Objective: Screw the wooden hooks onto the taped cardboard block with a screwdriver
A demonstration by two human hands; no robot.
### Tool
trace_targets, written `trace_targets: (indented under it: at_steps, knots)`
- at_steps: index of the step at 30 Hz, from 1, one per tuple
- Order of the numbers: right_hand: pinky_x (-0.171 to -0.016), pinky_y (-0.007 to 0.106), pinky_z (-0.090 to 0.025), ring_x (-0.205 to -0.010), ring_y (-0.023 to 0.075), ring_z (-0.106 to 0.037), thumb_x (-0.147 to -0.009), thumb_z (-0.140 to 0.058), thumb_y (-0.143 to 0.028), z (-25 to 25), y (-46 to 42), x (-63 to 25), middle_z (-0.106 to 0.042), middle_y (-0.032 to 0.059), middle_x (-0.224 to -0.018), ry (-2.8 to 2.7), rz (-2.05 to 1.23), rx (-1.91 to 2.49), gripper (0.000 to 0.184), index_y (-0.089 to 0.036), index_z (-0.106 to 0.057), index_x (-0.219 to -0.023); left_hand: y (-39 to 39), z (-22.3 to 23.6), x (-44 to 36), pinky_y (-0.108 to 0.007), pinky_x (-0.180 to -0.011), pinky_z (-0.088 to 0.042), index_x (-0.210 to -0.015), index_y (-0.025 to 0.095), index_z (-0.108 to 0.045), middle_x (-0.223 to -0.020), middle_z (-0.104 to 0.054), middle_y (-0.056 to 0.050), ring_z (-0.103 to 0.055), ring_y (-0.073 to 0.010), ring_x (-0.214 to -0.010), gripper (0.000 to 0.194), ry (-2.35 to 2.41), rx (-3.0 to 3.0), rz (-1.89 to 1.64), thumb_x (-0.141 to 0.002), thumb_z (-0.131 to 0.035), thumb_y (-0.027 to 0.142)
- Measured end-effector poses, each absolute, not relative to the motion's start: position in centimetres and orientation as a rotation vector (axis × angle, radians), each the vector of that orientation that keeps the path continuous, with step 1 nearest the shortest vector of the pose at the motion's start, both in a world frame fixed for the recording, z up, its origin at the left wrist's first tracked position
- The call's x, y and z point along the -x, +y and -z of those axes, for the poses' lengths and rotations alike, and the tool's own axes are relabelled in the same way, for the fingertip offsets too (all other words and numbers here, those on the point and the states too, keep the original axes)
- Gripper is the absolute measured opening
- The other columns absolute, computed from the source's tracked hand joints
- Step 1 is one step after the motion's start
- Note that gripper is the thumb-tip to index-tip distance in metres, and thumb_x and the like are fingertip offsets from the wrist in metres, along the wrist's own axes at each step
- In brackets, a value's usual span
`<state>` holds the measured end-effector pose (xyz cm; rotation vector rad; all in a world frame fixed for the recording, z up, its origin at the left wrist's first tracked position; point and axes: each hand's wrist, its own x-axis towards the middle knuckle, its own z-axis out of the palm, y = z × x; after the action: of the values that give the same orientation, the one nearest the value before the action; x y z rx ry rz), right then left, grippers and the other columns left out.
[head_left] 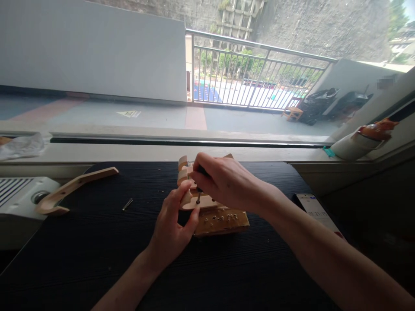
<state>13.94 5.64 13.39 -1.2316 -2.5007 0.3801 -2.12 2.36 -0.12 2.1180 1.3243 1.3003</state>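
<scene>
My right hand [223,179] is closed around the dark handle of a screwdriver [199,197], which stands upright with its shaft at a hole in a pale wooden piece [206,202]. With thumb and fingers, my left hand [171,220] grips the left end of that piece. Several similar wooden parts with curved ends [183,176] lie behind it, partly covered by my hands. Underneath is a brown block or box [223,221] with several small metal fasteners on its front. A small metal screw or bolt [127,204] lies left of my hands.
The black table [136,246] carries a bent wooden piece [78,183] at the far left and a phone [319,209] at the right. Behind the table runs a white windowsill [129,153], with a white pot [353,144] at its right. A white appliance [26,196] stands beyond the left edge.
</scene>
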Motion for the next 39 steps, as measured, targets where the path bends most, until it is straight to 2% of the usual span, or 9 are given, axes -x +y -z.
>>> trace_targets:
  at_steps: [5, 10, 16, 23, 29, 34, 37, 39]
  knots:
    - [-0.063, 0.023, -0.027, -0.065, 0.0079, -0.04, -0.091, -0.033, -0.025, -14.2, 4.9, -14.8, -0.054, 0.002, -0.077, -2.685, -0.386, 1.022, 0.019, -0.015, -0.047, -0.086, 2.4, 0.0, 2.1, -0.038, -0.095, -0.044, -0.135, 0.027, -0.032, -0.12, -0.053, -0.007, -0.054, -0.0213, -0.109, 0.063, 1.286, -2.122, -1.334, -0.078, -0.06, 0.02]
    - [-0.065, 0.024, -0.028, -0.07, 0.009, -0.044, -0.089, -0.036, -0.024, -14.9, 5.2, -15.2, -0.058, 0.0035, -0.087, -2.725, -0.374, 1.058, 0.018, -0.015, -0.051, -0.096, 2.4, -0.2, 2.1, -0.038, -0.096, -0.043, -0.134, 0.027, -0.034, -0.117, -0.055, -0.007, -0.056, -0.02, -0.104, 0.06, 1.247, -2.078, -1.319, -0.079, -0.058, 0.02]
    - [-0.055, 0.024, -0.026, -0.058, 0.0074, -0.04, -0.085, -0.04, -0.024, -16.2, 6.4, -14.6, -0.057, 0.0008, -0.071, -2.856, -0.428, 1.079, 0.017, -0.016, -0.056, -0.082, 2.4, 0.0, 2.1, -0.038, -0.093, -0.044, -0.135, 0.027, -0.033, -0.114, -0.057, -0.007, -0.057, -0.0203, -0.103, 0.062, 1.254, -2.078, -1.324, -0.079, -0.059, 0.02]
    - [-0.047, 0.024, -0.023, -0.049, 0.0062, -0.037, -0.073, -0.051, -0.011, -17.2, 7.0, -13.8, -0.055, 0.0007, -0.061, -3.024, -0.344, 1.062, 0.011, -0.016, -0.054, -0.064, 2.5, 0.0, 2.2, -0.038, -0.095, -0.043, -0.134, 0.027, -0.033, -0.116, -0.056, -0.007, -0.056, -0.0204, -0.106, 0.061, 1.244, -2.076, -1.303, -0.079, -0.059, 0.02]
    - [-0.05, 0.025, -0.024, -0.049, 0.0072, -0.036, -0.076, -0.056, -0.023, -16.8, 6.8, -13.1, -0.054, 0.0015, -0.059, -2.949, -0.245, 1.199, 0.011, -0.017, -0.059, -0.067, 2.4, -0.3, 2.1, -0.038, -0.097, -0.042, -0.134, 0.026, -0.033, -0.116, -0.055, -0.007, -0.055, -0.0201, -0.107, 0.06, 1.236, -2.089, -1.299, -0.079, -0.058, 0.019]
    - [-0.054, 0.027, -0.027, -0.056, 0.0108, -0.042, -0.076, -0.058, -0.032, -17.6, 6.2, -13.3, -0.057, 0.0039, -0.063, -2.945, -0.188, 1.266, 0.016, -0.018, -0.065, -0.079, 2.4, -0.4, 2.1, -0.039, -0.096, -0.042, -0.133, 0.026, -0.035, -0.114, -0.056, -0.007, -0.055, -0.0202, -0.105, 0.058, 1.207, -2.09, -1.325, -0.08, -0.057, 0.019]
    - [-0.053, 0.027, -0.028, -0.055, 0.0097, -0.043, -0.073, -0.061, -0.02, -18.1, 5.9, -13.1, -0.058, 0.0032, -0.065, -2.976, -0.231, 1.228, 0.005, -0.017, -0.065, -0.073, 2.4, -0.2, 2.1, -0.039, -0.096, -0.043, -0.133, 0.027, -0.034, -0.117, -0.055, -0.008, -0.056, -0.0202, -0.104, 0.059, 1.208, -2.093, -1.324, -0.08, -0.057, 0.02]
    - [-0.052, 0.027, -0.027, -0.051, 0.0077, -0.041, -0.069, -0.061, -0.009, -18.0, 5.9, -12.9, -0.056, 0.0016, -0.06, -2.945, -0.341, 1.184, 0.011, -0.016, -0.06, -0.061, 2.4, -0.2, 2.1, -0.04, -0.095, -0.043, -0.134, 0.026, -0.032, -0.117, -0.055, -0.008, -0.056, -0.0201, -0.104, 0.06, 1.21, -2.102, -1.319, -0.08, -0.057, 0.02]
